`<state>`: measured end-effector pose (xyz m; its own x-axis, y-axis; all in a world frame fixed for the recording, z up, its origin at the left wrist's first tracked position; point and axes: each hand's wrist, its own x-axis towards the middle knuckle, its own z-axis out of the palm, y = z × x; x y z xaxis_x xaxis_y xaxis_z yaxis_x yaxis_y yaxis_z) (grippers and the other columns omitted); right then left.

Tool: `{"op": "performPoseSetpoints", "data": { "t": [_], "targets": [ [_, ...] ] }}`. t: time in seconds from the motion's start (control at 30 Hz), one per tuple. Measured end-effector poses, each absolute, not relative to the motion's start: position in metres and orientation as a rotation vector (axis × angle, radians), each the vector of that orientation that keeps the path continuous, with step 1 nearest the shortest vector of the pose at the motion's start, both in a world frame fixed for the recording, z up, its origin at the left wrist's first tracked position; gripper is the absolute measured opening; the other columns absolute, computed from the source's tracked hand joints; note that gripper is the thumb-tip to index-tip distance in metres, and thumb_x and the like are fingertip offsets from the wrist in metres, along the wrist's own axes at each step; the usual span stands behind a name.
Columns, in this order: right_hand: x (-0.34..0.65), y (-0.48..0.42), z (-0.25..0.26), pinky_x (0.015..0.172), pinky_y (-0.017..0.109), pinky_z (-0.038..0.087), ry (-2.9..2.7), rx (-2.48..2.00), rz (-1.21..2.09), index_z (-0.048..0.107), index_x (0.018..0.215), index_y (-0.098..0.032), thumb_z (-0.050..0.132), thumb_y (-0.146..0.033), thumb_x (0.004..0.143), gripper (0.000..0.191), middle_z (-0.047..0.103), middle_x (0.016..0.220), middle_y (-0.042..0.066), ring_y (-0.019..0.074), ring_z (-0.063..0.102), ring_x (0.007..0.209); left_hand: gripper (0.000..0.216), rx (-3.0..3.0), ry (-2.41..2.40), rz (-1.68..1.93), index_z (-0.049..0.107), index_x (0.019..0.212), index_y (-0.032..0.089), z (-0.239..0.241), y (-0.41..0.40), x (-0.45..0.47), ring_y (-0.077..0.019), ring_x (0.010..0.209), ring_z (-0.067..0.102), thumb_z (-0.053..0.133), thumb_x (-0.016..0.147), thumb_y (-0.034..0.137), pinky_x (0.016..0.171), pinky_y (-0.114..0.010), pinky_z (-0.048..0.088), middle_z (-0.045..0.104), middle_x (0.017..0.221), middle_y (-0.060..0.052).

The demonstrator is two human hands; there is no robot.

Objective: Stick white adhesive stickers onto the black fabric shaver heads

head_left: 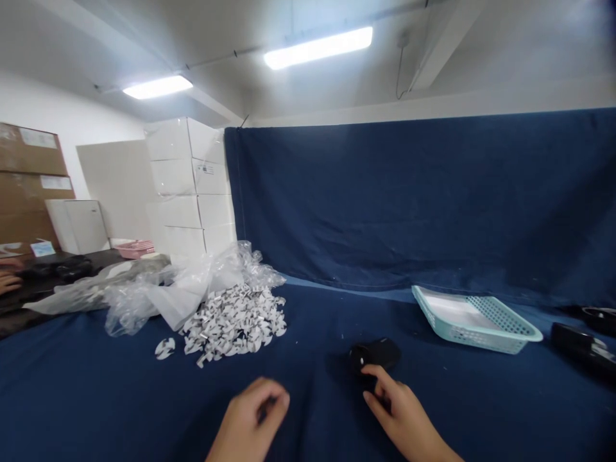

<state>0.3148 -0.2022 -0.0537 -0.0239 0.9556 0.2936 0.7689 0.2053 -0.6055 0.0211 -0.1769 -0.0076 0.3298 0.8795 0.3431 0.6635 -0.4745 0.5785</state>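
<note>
My left hand (pixel 254 414) hovers above the blue cloth, its thumb and fingers curled together; whether anything small is between them is hidden. My right hand (pixel 400 410) reaches toward a black rounded object (pixel 382 354) lying on the cloth. The index fingertip is at the near left end of that object, by a small white spot, and the thumb is held apart. Left of centre is a heap of small white and grey cut pieces (pixel 235 321), with a few lying loose at its left edge.
Clear plastic bags (pixel 187 289) lie behind the heap. A light-green basket (pixel 486 343) holding something white stands at right, with more black objects (pixel 580 343) beyond it. Stacked white boxes (pixel 178 186) and a blue curtain (pixel 409 205) rise behind. Another person's hand (pixel 8 277) shows far left.
</note>
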Motion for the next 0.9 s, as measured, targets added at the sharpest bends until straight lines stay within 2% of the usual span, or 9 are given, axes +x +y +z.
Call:
{"op": "performPoseSetpoints", "data": {
  "t": [0.1,0.2,0.33,0.4,0.5,0.63,0.9],
  "targets": [
    [0.316,-0.202,-0.054,0.061,0.026,0.041,-1.822,-1.626,0.4,0.052,0.117,-0.027,0.044,-0.033,0.09,0.029,0.052,0.067,-0.005,0.0158,0.055,0.06,0.023,2.498,1.727,0.813,0.067,0.085,0.025,0.013,-0.124,0.026,-0.016,0.072,0.063,0.046,0.091,0.031,0.067,-0.025,0.047,0.067,0.084,0.001],
    [0.317,-0.202,-0.054,0.062,0.026,0.041,-1.822,-1.633,0.416,0.052,0.117,-0.027,0.045,-0.032,0.09,0.029,0.052,0.067,-0.005,0.0157,0.055,0.061,0.022,2.533,1.936,0.829,0.068,0.091,0.019,0.009,-0.087,0.026,-0.0274,0.094,0.061,0.047,0.087,0.023,0.085,-0.039,0.044,0.067,0.096,-0.008],
    [0.316,-0.202,-0.053,0.063,0.025,0.04,-1.807,-1.628,0.468,0.052,0.117,-0.026,0.047,-0.031,0.089,0.029,0.053,0.068,-0.006,0.0146,0.055,0.061,0.028,2.51,2.111,0.874,0.067,0.103,0.017,-0.003,-0.072,0.014,-0.0364,0.106,0.054,0.046,0.087,0.026,0.092,-0.051,0.036,0.063,0.114,-0.014],
    [0.316,-0.203,-0.052,0.063,0.025,0.04,-1.808,-1.624,0.474,0.051,0.117,-0.026,0.046,-0.03,0.089,0.029,0.052,0.068,-0.006,0.0142,0.055,0.06,0.031,2.48,2.206,0.863,0.065,0.111,0.019,-0.005,-0.07,0.005,-0.0362,0.11,0.052,0.045,0.089,0.028,0.094,-0.05,0.035,0.061,0.122,-0.012],
    [0.316,-0.203,-0.049,0.065,0.026,0.04,-1.815,-1.631,0.47,0.051,0.118,-0.026,0.046,-0.03,0.089,0.029,0.052,0.068,-0.006,0.0144,0.055,0.061,0.033,2.421,2.326,0.742,0.063,0.116,0.021,-0.005,-0.068,-0.007,-0.0341,0.108,0.055,0.049,0.087,0.031,0.09,-0.046,0.038,0.063,0.119,-0.01],
    [0.316,-0.203,-0.049,0.065,0.026,0.041,-1.802,-1.642,0.482,0.051,0.118,-0.027,0.046,-0.032,0.09,0.029,0.054,0.071,-0.005,0.0149,0.055,0.064,0.031,2.425,2.322,0.65,0.064,0.112,0.022,-0.008,-0.064,-0.014,-0.0335,0.105,0.057,0.054,0.084,0.031,0.086,-0.045,0.039,0.066,0.114,-0.009],
    [0.316,-0.204,-0.048,0.064,0.025,0.042,-1.791,-1.624,0.477,0.052,0.117,-0.028,0.046,-0.029,0.089,0.028,0.056,0.071,-0.005,0.0142,0.057,0.063,0.027,2.49,2.238,0.652,0.064,0.105,0.024,-0.008,-0.063,-0.013,-0.0283,0.103,0.06,0.046,0.085,0.024,0.084,-0.042,0.039,0.066,0.114,-0.006]
  ]
}}
